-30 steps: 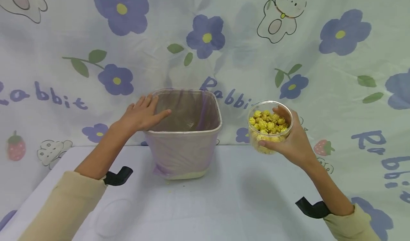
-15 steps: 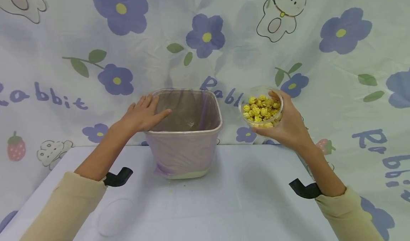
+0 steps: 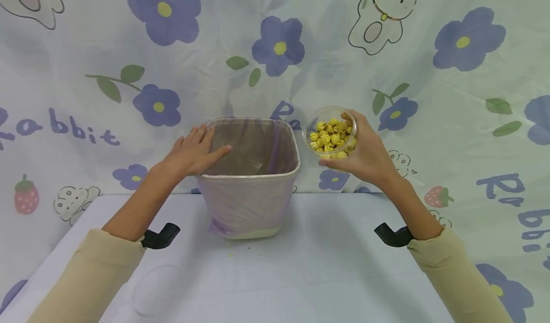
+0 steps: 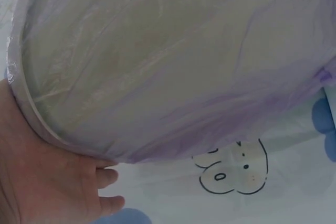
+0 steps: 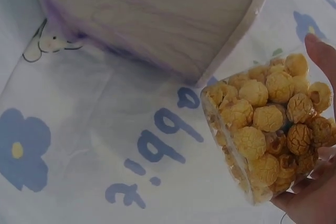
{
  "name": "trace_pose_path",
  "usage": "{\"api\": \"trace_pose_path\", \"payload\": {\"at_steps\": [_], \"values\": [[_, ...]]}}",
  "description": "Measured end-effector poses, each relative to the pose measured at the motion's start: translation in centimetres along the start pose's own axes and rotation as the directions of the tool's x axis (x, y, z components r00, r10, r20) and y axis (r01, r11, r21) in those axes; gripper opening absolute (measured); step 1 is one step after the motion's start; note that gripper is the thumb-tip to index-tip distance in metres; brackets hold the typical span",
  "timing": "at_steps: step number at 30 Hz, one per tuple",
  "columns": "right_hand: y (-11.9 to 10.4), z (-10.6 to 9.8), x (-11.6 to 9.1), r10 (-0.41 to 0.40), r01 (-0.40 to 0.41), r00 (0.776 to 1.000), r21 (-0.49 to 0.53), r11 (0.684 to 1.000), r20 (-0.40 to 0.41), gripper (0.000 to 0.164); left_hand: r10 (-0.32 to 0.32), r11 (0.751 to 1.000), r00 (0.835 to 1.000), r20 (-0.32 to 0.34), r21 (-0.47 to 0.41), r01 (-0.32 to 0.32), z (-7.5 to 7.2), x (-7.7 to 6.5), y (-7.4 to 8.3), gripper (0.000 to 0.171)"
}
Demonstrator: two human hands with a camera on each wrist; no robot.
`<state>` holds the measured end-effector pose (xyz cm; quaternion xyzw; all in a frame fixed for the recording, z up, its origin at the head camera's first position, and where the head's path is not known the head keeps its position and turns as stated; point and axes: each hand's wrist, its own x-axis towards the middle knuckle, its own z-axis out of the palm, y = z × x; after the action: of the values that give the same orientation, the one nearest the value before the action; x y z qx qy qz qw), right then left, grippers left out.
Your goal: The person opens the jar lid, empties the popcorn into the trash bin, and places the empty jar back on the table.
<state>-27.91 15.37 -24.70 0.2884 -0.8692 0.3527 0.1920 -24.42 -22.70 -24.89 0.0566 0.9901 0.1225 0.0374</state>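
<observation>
A small bin (image 3: 251, 177) lined with a pale purple bag stands at the back of the table; it shows close up in the left wrist view as the bin (image 4: 173, 61) and in the right wrist view as the bin (image 5: 157, 19). My left hand (image 3: 193, 153) lies flat on its left rim, fingers straight, seen also as the left hand (image 4: 47, 182). My right hand (image 3: 361, 151) grips a clear cup of yellow popcorn (image 3: 330, 133), tilted leftward just right of the bin's rim. The popcorn cup (image 5: 262, 129) fills the right wrist view.
The white table (image 3: 301, 275) lies in front of the bin, with a few yellow crumbs (image 3: 234, 254) near the bin's base. A flower-and-rabbit printed cloth (image 3: 429, 75) hangs behind and drapes at both sides.
My right hand has lifted the popcorn cup up and to the left, closer to the bin's rim, and tilted it more. The left hand has stayed on the rim.
</observation>
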Motion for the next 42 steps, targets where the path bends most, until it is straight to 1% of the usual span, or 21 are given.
{"api": "trace_pose_path", "payload": {"at_steps": [4, 7, 11, 17, 26, 30, 34, 38, 42], "values": [[0.1, 0.5, 1.3, 0.026, -0.026, 0.999, 0.009, 1.0, 0.024, 0.118, 0.0, 1.0, 1.0, -0.004, -0.003, 0.0, 0.0, 0.0, 0.0, 0.095], [0.2, 0.9, 2.3, 0.028, -0.028, 0.999, -0.005, 1.0, 0.041, 0.119, 0.003, 1.0, 1.0, -0.006, -0.005, -0.003, -0.1, 0.0, 0.0, 0.095], [0.0, 1.2, 3.5, 0.01, -0.007, 0.998, -0.047, 0.999, 0.063, 0.119, 0.005, 1.0, 1.0, -0.003, -0.006, -0.005, 0.0, 0.0, 0.0, 0.095], [-0.1, 1.8, 5.0, -0.025, 0.038, 0.995, -0.138, 0.99, 0.098, 0.118, 0.0, 1.0, 1.0, -0.008, -0.015, 0.0, 0.0, 0.1, -0.1, 0.095], [-0.3, 2.3, 6.0, -0.038, 0.069, 0.989, -0.223, 0.972, 0.141, 0.119, -0.004, 1.0, 1.0, -0.016, -0.021, 0.004, 0.0, 0.0, 0.2, 0.094], [-0.4, 2.4, 6.4, -0.059, 0.099, 0.986, -0.263, 0.96, 0.157, 0.118, -0.005, 1.0, 1.0, -0.019, -0.018, 0.005, 0.0, 0.0, 0.2, 0.094], [-0.3, 2.5, 6.8, -0.132, 0.178, 0.978, -0.309, 0.934, 0.162, 0.115, -0.005, 1.0, 1.0, -0.023, -0.017, 0.005, 0.0, 0.0, 0.2, 0.093], [0.0, 2.6, 7.0, -0.236, 0.282, 0.958, -0.365, 0.888, 0.165, 0.113, -0.006, 1.0, 1.0, -0.02, -0.017, 0.006, 0.1, -0.1, 0.2, 0.093], [0.2, 2.6, 7.2, -0.303, 0.349, 0.937, -0.409, 0.843, 0.174, 0.113, -0.005, 1.0, 1.0, -0.015, -0.015, 0.005, 0.0, -0.1, 0.2, 0.093]]}}
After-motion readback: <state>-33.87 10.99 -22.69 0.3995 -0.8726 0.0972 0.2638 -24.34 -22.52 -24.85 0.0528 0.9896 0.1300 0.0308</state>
